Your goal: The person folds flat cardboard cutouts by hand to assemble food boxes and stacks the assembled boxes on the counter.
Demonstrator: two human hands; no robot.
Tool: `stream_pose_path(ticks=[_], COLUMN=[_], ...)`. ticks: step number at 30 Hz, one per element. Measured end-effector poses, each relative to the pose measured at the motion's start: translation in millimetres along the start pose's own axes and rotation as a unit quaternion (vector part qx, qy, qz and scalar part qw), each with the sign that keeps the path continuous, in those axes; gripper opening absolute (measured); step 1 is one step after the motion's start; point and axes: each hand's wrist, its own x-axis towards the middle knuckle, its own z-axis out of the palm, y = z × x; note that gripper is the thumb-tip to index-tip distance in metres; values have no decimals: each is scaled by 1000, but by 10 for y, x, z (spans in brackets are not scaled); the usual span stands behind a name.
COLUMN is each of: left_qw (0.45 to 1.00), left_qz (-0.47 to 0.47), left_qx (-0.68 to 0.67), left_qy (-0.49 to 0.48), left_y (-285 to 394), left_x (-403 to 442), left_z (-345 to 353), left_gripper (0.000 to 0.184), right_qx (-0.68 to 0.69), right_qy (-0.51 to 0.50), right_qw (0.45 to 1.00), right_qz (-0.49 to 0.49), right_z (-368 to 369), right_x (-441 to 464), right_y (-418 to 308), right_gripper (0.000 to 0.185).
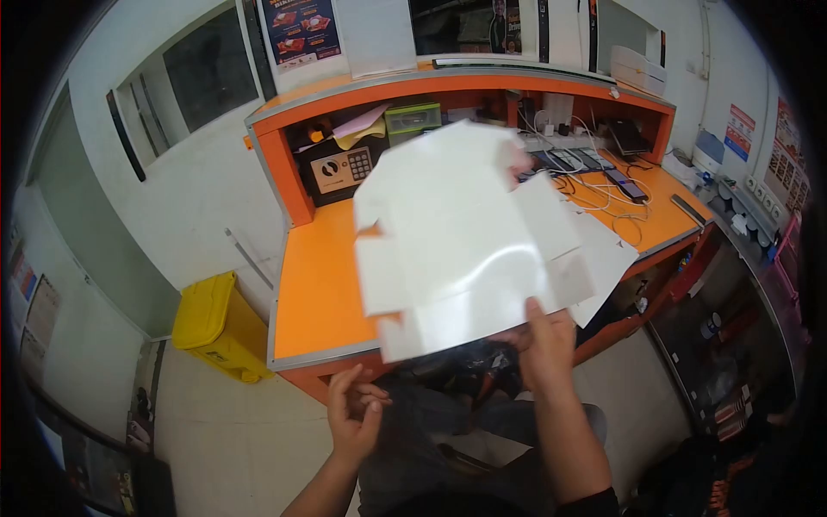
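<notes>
A white unfolded cardboard box [457, 233], glossy and with cut flaps along its sides, is held up over the orange desk. My right hand [544, 345] grips its near edge, thumb on top and fingers underneath. Behind its right side shows another white flat piece [607, 258]; I cannot tell whether it belongs to the same box. My left hand [353, 409] is off the box, below the desk's front edge, its fingers loosely bent and apart with nothing in them. The box hides much of the desk's middle.
The orange desk [314, 293] has a shelf with a safe [342, 170] and a green container [412, 119]. Phones [626, 184] and tangled white cables lie at its right. A yellow bin [220, 323] stands on the floor left of the desk.
</notes>
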Motion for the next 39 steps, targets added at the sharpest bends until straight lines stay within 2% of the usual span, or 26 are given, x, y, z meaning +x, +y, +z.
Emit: stream_pose_path(ticks=[3, 7, 8, 11, 12, 14, 15, 16, 17, 18, 19, 20, 23, 24, 25, 27, 28, 33, 39], left_qw=[995, 977, 972, 949, 943, 928, 919, 902, 879, 852, 822, 815, 776, 754, 731, 743, 750, 744, 725], left_qz=[-63, -119, -144, -163, -178, -180, -182, -210, -215, -218, -218, -202, -179, -182, -184, -178, -177, -208, -186], left_qx=[51, 73, 69, 87, 79, 100, 110, 113, 150, 188, 227, 231, 252, 265, 278, 269, 264, 277, 295], left_qy=[-60, -163, -172, -255, -271, -312, -331, -361, -399, -436, -474, -492, -550, -573, -595, -587, -580, -572, -594], left_y=[-187, -397, -374, -518, -565, -707, -788, -865, -988, -1129, -1220, -1301, -1455, -1528, -1590, -1625, -1609, -1470, -1462], left_x=[-149, -304, -337, -493, -565, -718, -788, -842, -914, -983, -993, -1022, -1130, -1144, -1167, -1205, -1208, -1133, -1133], left_z=[44, 192, 274, 390, 430, 453, 467, 454, 436, 417, 417, 444, 528, 536, 533, 531, 535, 562, 577], left_gripper=[49, 37, 33, 36, 36, 36, 36, 39, 40, 41, 43, 44, 51, 53, 55, 55, 55, 53, 51], right_qx=[2, -18, -40, -171, -212, -313, -362, -381, -510, -620, -707, -678, -778, -759, -742, -703, -703, -706, -651], right_qy=[35, 102, 131, 124, 143, 223, 260, 310, 304, 288, 263, 177, -91, -150, -177, -237, -236, -247, -274], right_qw=[997, 992, 990, 975, 964, 923, 895, 869, 787, 678, 547, 609, 564, 607, 628, 665, 658, 657, 702], right_qz=[-63, -67, -45, 63, 70, 1, -32, -59, -167, -270, -364, -372, -262, -183, -151, -86, -127, -96, -93], right_z=[-230, -656, -697, -1174, -1303, -1488, -1555, -1612, -1604, -1577, -1539, -1481, -1405, -1296, -1315, -1384, -1393, -1402, -1504], right_x=[143, 341, 373, 481, 484, 451, 433, 415, 408, 391, 377, 377, 482, 538, 609, 755, 799, 956, 1110], right_y=[-406, -641, -660, -587, -574, -546, -542, -549, -569, -614, -674, -771, -978, -1019, -1016, -985, -996, -1088, -1172], right_gripper=[40, 39, 40, 40, 46, 53, 57, 72, 76, 81, 85, 85, 77, 67, 65, 61, 51, 43, 35])
